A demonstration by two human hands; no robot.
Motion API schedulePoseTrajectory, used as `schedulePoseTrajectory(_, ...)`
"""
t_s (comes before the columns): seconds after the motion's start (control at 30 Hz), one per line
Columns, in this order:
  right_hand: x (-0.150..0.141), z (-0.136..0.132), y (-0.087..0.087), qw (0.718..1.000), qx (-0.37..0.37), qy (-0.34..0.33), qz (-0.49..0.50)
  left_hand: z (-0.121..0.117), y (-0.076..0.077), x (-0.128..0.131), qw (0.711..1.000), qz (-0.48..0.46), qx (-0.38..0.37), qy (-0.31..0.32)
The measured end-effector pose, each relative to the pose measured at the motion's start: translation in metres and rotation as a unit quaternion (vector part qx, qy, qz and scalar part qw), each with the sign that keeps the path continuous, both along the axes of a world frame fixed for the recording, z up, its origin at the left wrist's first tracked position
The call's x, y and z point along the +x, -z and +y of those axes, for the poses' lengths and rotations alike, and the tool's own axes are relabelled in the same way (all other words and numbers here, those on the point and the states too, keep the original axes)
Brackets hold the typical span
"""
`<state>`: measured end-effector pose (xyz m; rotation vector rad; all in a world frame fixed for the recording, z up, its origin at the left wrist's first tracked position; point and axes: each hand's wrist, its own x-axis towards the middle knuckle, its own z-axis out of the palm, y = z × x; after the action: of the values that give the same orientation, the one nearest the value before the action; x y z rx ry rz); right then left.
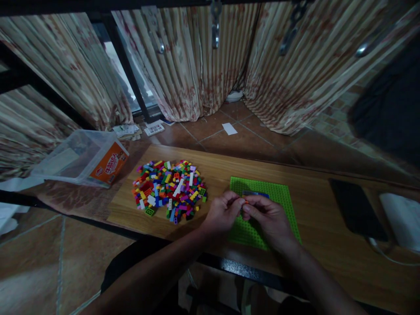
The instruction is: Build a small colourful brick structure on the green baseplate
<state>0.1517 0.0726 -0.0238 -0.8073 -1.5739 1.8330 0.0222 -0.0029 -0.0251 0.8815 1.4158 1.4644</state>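
Note:
My left hand [223, 211] and my right hand [267, 216] meet over a green studded baseplate [288, 210], fingertips pinched together. Between them shows a small orange toy brick [246, 202], mostly covered by the fingers. Both hands are closed on it. Just behind the fingers, some blue and grey bricks [262, 194] sit on the baseplate, partly hidden by my right hand. To the left of my hands lies a wide heap of loose toy bricks [169, 188] in many colours.
A clear plastic bin [75, 170] with an orange label stands at the table's left end. On the right of the wooden table [315, 197] lie a dark phone [357, 208] with a cable and a white object [400, 218]. Curtains hang behind; papers [154, 127] lie beyond the table.

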Motion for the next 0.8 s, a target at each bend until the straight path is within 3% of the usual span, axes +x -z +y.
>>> schedulePoseTrajectory(0.27,0.004,0.000,-0.006,0.997,-0.071,0.034,0.017,0.000,0.003,-0.003,1.000,-0.024,0.005,0.010)
schedulePoseTrajectory(0.33,0.010,0.011,-0.010,0.997,-0.060,0.047,0.005,-0.001,0.001,-0.012,0.999,0.022,-0.020,0.028)
schedulePoseTrajectory(0.4,0.019,0.026,-0.014,0.996,-0.039,0.077,-0.019,-0.001,-0.003,-0.025,0.986,0.150,-0.053,0.053)
schedulePoseTrajectory(0.5,0.038,0.050,-0.019,0.992,-0.010,0.118,-0.054,-0.002,-0.008,-0.041,0.916,0.384,-0.105,0.053)
schedulePoseTrajectory(0.57,0.049,0.061,-0.019,0.989,0.019,0.120,-0.088,-0.003,-0.009,-0.045,0.861,0.488,-0.133,0.060)
schedulePoseTrajectory(0.7,0.059,0.065,-0.015,0.974,0.105,0.092,-0.178,-0.002,-0.003,-0.044,0.786,0.589,-0.164,0.094)
schedulePoseTrajectory(0.8,0.058,0.064,-0.011,0.964,0.144,0.067,-0.215,-0.001,-0.001,-0.045,0.761,0.618,-0.168,0.097)
